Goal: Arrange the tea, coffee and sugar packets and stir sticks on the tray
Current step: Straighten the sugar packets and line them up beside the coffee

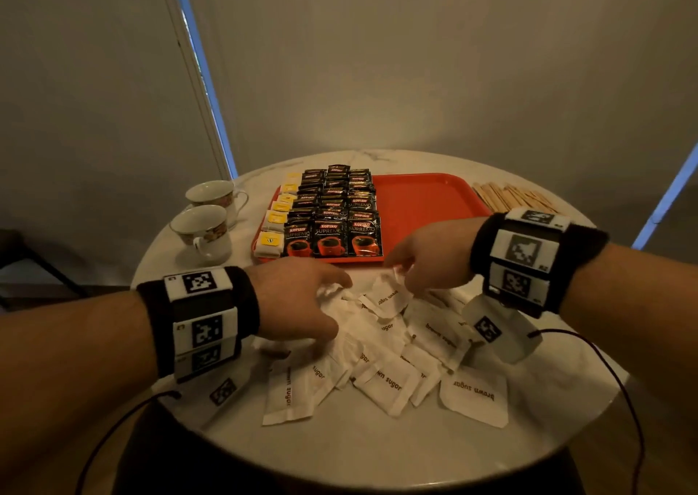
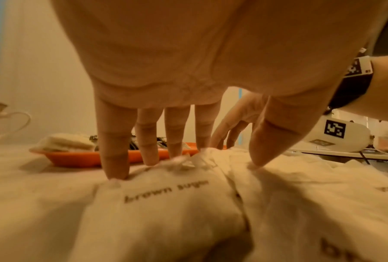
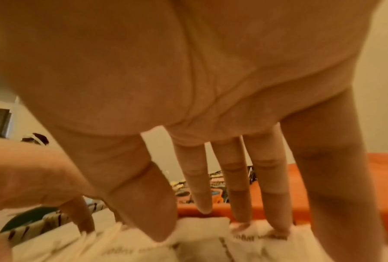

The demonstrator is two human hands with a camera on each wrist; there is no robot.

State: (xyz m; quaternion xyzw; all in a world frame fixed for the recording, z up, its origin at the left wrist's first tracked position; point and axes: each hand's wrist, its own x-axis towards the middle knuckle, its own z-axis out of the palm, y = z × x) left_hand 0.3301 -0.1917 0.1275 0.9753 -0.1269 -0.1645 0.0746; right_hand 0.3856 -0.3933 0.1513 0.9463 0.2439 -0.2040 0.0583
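Paper sugar packets (image 1: 381,347) lie heaped on the table (image 1: 377,453) just before the tray (image 1: 426,196), light, limp and slippery, so my left hand (image 1: 298,305) and right hand (image 1: 426,264), fingers spread straight on top, gripping nothing, should pinch edges.

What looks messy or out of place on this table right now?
The brown sugar packets lie in a loose overlapping heap on the table, off the red tray. The stir sticks also sit beside the tray.
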